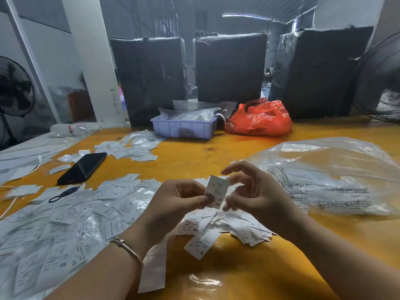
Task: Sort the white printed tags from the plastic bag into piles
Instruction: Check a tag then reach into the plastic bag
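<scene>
My left hand (179, 200) pinches a white printed tag (217, 190) marked XS by its lower edge, holding it upright above the table. My right hand (251, 189) hovers just right of the tag with fingers spread and curled, not gripping it. Below both hands lies a loose heap of unsorted tags (233, 228), one marked S (200, 243). A wide spread of tags, many in clear sleeves (65, 224), covers the table to the left. The clear plastic bag (337, 180) lies crumpled at the right.
A black phone (83, 167) and a key ring (62, 194) lie left of centre on the yellow table (194, 156). Further back are a smaller tag pile (134, 148), a lilac tray (184, 127), a red bag (259, 121) and black wrapped boxes (229, 68). Fans stand at both sides.
</scene>
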The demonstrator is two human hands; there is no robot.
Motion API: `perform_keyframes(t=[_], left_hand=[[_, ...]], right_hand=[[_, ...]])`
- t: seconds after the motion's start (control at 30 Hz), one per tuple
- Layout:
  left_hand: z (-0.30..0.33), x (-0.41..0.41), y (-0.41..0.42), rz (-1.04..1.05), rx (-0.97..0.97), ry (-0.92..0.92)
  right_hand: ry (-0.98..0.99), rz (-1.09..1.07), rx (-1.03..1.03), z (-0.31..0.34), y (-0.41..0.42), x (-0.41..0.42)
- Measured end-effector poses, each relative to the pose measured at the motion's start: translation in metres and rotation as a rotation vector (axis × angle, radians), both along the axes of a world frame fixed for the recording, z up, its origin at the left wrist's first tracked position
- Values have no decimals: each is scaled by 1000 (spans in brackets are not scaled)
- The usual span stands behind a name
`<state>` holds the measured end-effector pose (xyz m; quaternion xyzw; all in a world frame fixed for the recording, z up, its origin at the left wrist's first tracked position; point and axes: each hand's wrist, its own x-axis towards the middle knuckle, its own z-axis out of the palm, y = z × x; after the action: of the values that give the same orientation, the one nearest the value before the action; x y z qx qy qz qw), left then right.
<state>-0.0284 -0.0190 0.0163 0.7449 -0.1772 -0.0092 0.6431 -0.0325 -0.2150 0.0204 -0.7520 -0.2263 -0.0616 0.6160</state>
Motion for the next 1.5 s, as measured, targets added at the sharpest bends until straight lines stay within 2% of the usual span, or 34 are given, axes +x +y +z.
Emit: perform_keyframes(t=[0.07,0.27,0.43,0.57,0.63,0.8,0.93,1.03,1.3,1.5], left_hand=[[0,1,1,24,0,-5],[0,0,0,-60,37,24],[2,-1,1,-49,41,47],[2,-1,2,28,5,49],[3,-1,2,39,-28,49],[7,-3,1,-22,-57,15],[8,-4,1,-85,-47,9],[7,-5,0,-115,-37,5],[6,-4,1,-88,82,19],[2,-2,0,-89,20,-44]], right_hand=[[-20,-10,16,1,-2,-1],[-88,-77,-114,6,-2,-5],[-183,-215,-19,7,-4,-1],[-96,-366,169,5,-13,7],[-73,-398,200,4,-15,8],[-71,-336,35,3,-13,6],[72,-52,-115,5,-8,1],[73,61,-131,4,-5,-2],[-4,-43,28,6,-7,-2],[15,-132,106,7,-7,-1]])
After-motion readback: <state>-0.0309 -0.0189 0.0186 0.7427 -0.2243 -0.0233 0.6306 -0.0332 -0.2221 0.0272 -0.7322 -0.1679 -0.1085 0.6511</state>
